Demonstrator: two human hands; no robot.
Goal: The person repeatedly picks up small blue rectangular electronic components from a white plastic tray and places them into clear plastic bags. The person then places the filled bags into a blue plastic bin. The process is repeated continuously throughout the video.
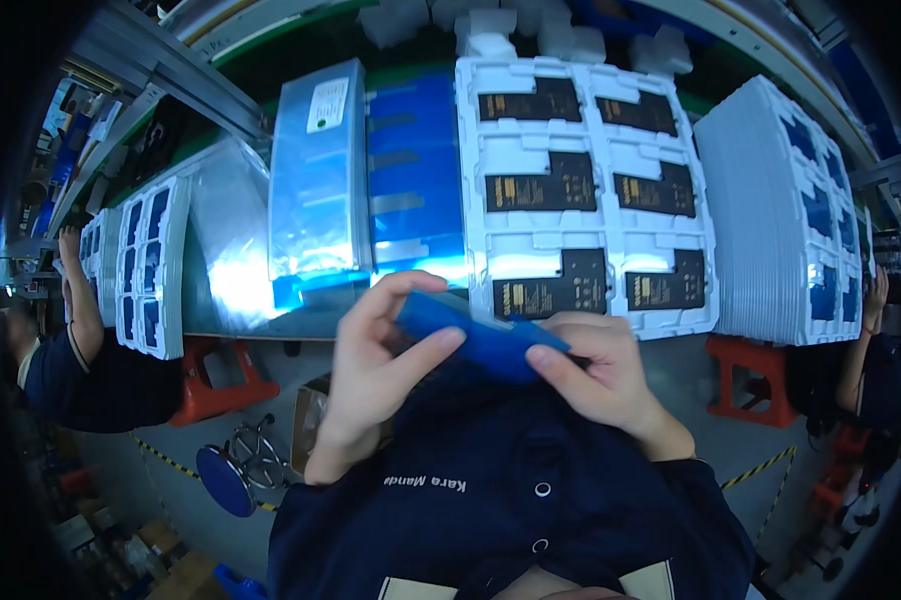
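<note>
My left hand [376, 365] and my right hand [596, 375] hold one flat blue rectangular part [481, 335] between them, close to my chest and below the table's front edge. The left thumb and fingers pinch its left end; the right fingers grip its right end. Just beyond the hands lies a white moulded tray [586, 285] whose pockets hold several black rectangular parts with gold print [551, 295].
A blue wrapped stack [319, 180] and blue sheets [416, 170] lie left of the tray. A tall stack of white trays [786, 215] stands at the right, another [151, 265] at the left. Other people's arms show at both sides [76, 300], [876, 310]. Red stools [216, 385] stand below.
</note>
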